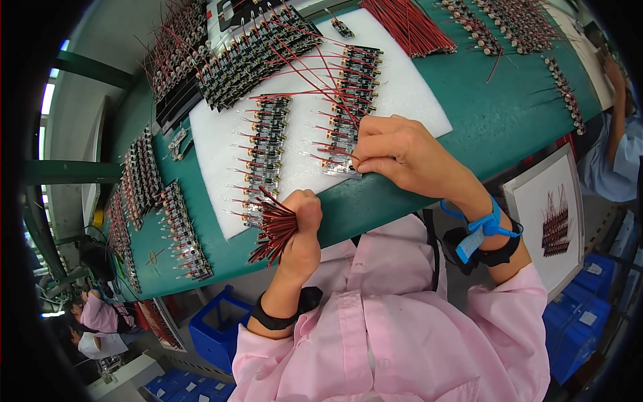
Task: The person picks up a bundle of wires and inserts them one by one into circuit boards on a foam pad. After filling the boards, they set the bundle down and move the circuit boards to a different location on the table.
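Red wires [273, 231] within left hand [303, 228]

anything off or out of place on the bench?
Mostly tidy. Several red wires lie loose and crossed over the circuit board rows on the white foam mat. Left hand grips a wire bundle; right hand pinches at a board.
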`<control>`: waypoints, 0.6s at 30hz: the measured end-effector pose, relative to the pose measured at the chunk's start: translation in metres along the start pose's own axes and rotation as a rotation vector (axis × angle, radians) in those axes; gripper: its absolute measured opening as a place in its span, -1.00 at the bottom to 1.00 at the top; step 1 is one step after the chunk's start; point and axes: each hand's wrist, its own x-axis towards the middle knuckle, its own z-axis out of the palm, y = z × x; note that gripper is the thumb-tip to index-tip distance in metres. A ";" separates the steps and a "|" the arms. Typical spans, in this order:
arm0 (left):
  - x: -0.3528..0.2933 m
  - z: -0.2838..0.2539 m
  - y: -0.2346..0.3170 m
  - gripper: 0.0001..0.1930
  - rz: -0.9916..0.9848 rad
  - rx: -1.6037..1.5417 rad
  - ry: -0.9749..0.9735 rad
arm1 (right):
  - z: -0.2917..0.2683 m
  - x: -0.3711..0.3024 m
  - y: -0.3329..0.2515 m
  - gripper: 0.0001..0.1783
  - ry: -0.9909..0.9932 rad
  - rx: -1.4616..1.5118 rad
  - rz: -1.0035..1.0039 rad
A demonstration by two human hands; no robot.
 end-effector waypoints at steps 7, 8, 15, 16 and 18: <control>0.003 0.004 -0.003 -0.61 0.080 0.006 0.053 | -0.001 0.001 0.000 -0.93 -0.012 -0.016 -0.007; 0.003 0.005 -0.002 -0.61 0.080 0.007 0.053 | -0.001 0.001 0.001 -0.93 -0.013 -0.020 -0.014; 0.004 0.006 0.000 -0.60 0.064 -0.020 0.053 | -0.001 0.001 0.001 -0.93 -0.019 -0.031 -0.048; 0.004 0.006 0.000 -0.60 0.063 -0.019 0.052 | -0.001 0.001 0.001 -0.93 -0.017 -0.032 -0.051; 0.004 0.007 0.001 -0.60 0.063 -0.019 0.059 | -0.002 0.001 0.001 -0.93 -0.014 -0.032 -0.054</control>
